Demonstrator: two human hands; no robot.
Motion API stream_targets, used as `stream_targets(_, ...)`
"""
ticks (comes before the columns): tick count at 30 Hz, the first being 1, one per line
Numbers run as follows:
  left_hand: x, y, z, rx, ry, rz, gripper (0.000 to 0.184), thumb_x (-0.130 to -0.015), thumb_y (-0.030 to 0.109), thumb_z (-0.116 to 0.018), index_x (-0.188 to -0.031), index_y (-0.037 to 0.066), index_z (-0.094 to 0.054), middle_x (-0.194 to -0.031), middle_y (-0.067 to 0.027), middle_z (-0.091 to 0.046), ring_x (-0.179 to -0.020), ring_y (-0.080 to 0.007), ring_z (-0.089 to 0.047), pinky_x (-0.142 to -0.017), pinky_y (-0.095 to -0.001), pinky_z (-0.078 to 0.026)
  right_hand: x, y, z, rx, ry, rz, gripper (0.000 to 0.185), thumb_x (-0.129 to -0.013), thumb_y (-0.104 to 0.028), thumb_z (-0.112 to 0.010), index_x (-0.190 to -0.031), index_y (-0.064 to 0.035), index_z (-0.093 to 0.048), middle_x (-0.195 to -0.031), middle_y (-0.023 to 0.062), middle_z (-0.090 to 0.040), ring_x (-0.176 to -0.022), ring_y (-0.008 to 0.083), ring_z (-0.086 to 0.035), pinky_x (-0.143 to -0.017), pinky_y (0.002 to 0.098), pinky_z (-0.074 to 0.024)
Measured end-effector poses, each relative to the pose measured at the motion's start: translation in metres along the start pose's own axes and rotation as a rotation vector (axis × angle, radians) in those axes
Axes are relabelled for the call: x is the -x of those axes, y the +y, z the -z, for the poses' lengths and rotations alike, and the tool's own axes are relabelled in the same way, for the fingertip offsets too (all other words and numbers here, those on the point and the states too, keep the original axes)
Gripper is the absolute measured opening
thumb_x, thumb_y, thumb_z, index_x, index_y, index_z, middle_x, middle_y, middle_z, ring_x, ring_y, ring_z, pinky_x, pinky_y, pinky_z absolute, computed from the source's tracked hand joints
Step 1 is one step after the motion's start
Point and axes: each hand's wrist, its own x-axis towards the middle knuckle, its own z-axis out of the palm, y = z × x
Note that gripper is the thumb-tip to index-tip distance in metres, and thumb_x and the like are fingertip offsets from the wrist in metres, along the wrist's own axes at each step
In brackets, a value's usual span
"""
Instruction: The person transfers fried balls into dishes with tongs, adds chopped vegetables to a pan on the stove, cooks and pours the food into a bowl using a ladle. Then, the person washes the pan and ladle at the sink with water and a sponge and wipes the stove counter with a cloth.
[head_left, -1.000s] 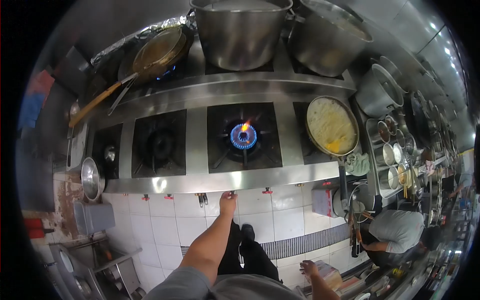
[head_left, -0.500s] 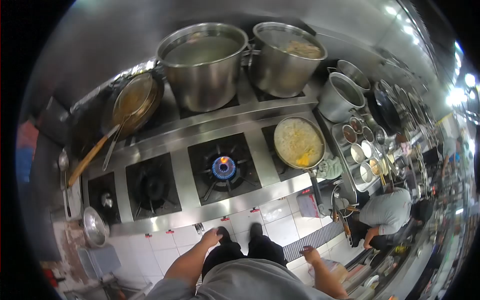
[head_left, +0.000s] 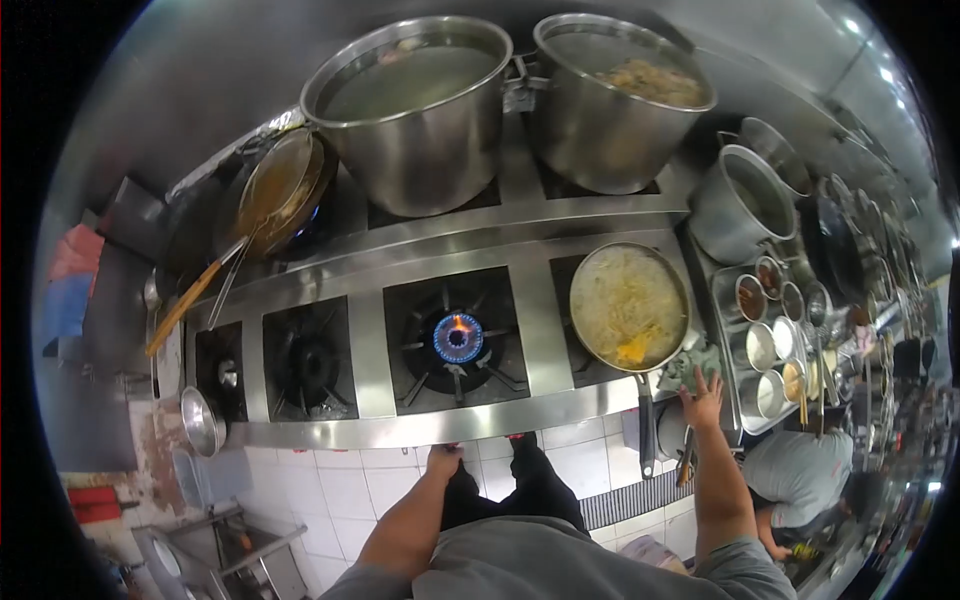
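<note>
My left hand (head_left: pixel 445 460) is at the stove's front edge, its fingers closed at a red burner knob (head_left: pixel 456 444). Above that knob a lit burner (head_left: pixel 458 338) shows a blue ring of flame with an orange tip. My right hand (head_left: pixel 703 402) has its fingers spread over the near edge of a crumpled grey-green cloth (head_left: pixel 692 362); whether it touches the cloth I cannot tell. Left of the cloth, a frying pan (head_left: pixel 628 300) of pale liquid with yellow pieces rests on the right burner. Its black handle (head_left: pixel 647 430) points toward me.
Two large stockpots (head_left: pixel 415 150) (head_left: pixel 620 140) of liquid stand on the back shelf. A wok (head_left: pixel 310 200) with a strainer (head_left: pixel 275 185) sits at back left. Several small containers (head_left: pixel 760 345) fill a tray at right. A co-worker (head_left: pixel 800 478) bends over at lower right.
My right hand has risen from beside my body to the cloth and spread its fingers. My left hand has shifted slightly to the knob. The camera view has moved.
</note>
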Motion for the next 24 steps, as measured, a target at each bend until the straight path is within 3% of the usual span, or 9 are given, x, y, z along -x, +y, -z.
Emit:
stream_targets(3,0.018,0.054,-0.013,0.010,0.149,0.120,0.038,-0.087,0.025,-0.072,-0.118,0.004,-0.067,-0.108,-0.0190,-0.071,-0.102,-0.0329,-0.068,-0.089,-0.0393,-0.052,0.001,-0.008,-0.008,0.067,-0.052,0.057,0.079,-0.088,-0.041,-0.066,-0.157,-0.0194,-0.033,-0.160,0.0275,-0.026,-0.149,0.0491,-0.018,-0.118,0.0617,-0.0194)
stream_targets(5,0.011,0.046,-0.016,-0.281,0.300,-0.238,0.035,-0.089,0.029,-0.069,-0.115,0.005,-0.068,-0.114,-0.0202,-0.070,-0.106,-0.0383,-0.066,-0.090,-0.0434,-0.052,0.017,-0.016,-0.012,0.121,0.010,0.158,0.079,-0.090,-0.040,-0.063,-0.156,-0.0107,-0.031,-0.159,0.0283,-0.026,-0.149,0.0479,-0.018,-0.120,0.0613,-0.0150)
stream_targets(8,0.019,0.046,-0.009,-0.512,0.306,-0.112,0.033,-0.092,0.033,-0.064,-0.113,0.008,-0.069,-0.111,-0.0213,-0.070,-0.103,-0.0430,-0.065,-0.088,-0.0486,-0.052,0.063,-0.035,-0.032,0.211,0.023,0.286,0.077,-0.090,-0.039,-0.064,-0.155,-0.0092,-0.034,-0.158,0.0291,-0.027,-0.149,0.0471,-0.018,-0.120,0.0610,-0.0140)
stream_targets(10,0.020,0.040,-0.007,-0.564,0.275,-0.061,0.032,-0.093,0.035,-0.063,-0.111,0.009,-0.070,-0.107,-0.0216,-0.070,-0.101,-0.0435,-0.065,-0.087,-0.0501,-0.053,0.100,-0.068,-0.043,0.030,0.085,0.410,0.074,-0.091,-0.033,-0.064,-0.156,-0.0107,-0.034,-0.160,0.0291,-0.022,-0.150,0.0467,-0.019,-0.121,0.0592,-0.0131)
stream_targets(12,0.024,0.045,-0.002,-0.617,0.241,-0.017,0.032,-0.093,0.037,-0.062,-0.109,0.010,-0.070,-0.104,-0.0220,-0.070,-0.098,-0.0439,-0.066,-0.085,-0.0516,-0.053,0.132,-0.127,-0.047,-0.098,-0.086,0.307,0.075,-0.091,-0.037,-0.063,-0.153,-0.0047,-0.037,-0.159,0.0320,-0.022,-0.149,0.0490,-0.017,-0.120,0.0618,-0.0111)
stream_targets(14,0.040,0.083,0.005,-0.606,0.265,0.014,0.031,-0.093,0.038,-0.061,-0.102,0.010,-0.072,-0.096,-0.0212,-0.071,-0.091,-0.0437,-0.067,-0.081,-0.0524,-0.055,0.149,-0.183,-0.039,0.065,-0.084,0.418,0.079,-0.090,-0.042,-0.064,-0.151,-0.0006,-0.037,-0.158,0.0334,-0.023,-0.149,0.0501,-0.016,-0.119,0.0636,-0.0108)
stream_targets(18,0.041,0.081,0.004,-0.620,0.269,-0.052,0.031,-0.092,0.039,-0.062,-0.099,0.010,-0.073,-0.096,-0.0200,-0.071,-0.090,-0.0417,-0.068,-0.081,-0.0513,-0.056,0.157,-0.261,-0.038,-0.056,-0.072,0.515,0.077,-0.089,-0.042,-0.065,-0.146,0.0033,-0.042,-0.150,0.0357,-0.034,-0.146,0.0513,-0.021,-0.119,0.0618,-0.0148)
stream_targets(20,0.038,0.076,0.000,-0.658,0.410,-0.180,0.031,-0.091,0.039,-0.063,-0.099,0.011,-0.074,-0.094,-0.0175,-0.072,-0.088,-0.0408,-0.069,-0.080,-0.0504,-0.056,0.148,-0.284,-0.037,-0.047,-0.049,0.523,0.079,-0.088,-0.043,-0.066,-0.144,0.0073,-0.041,-0.150,0.0366,-0.033,-0.145,0.0529,-0.023,-0.119,0.0616,-0.0174)
stream_targets(24,0.038,0.077,0.004,-0.627,0.263,-0.022,0.032,-0.090,0.041,-0.066,-0.099,0.012,-0.074,-0.100,-0.0179,-0.072,-0.093,-0.0406,-0.069,-0.082,-0.0494,-0.057,0.128,-0.308,-0.046,-0.062,-0.074,0.559,0.083,-0.088,-0.044,-0.065,-0.146,0.0093,-0.038,-0.152,0.0366,-0.031,-0.145,0.0533,-0.022,-0.118,0.0614,-0.0180)
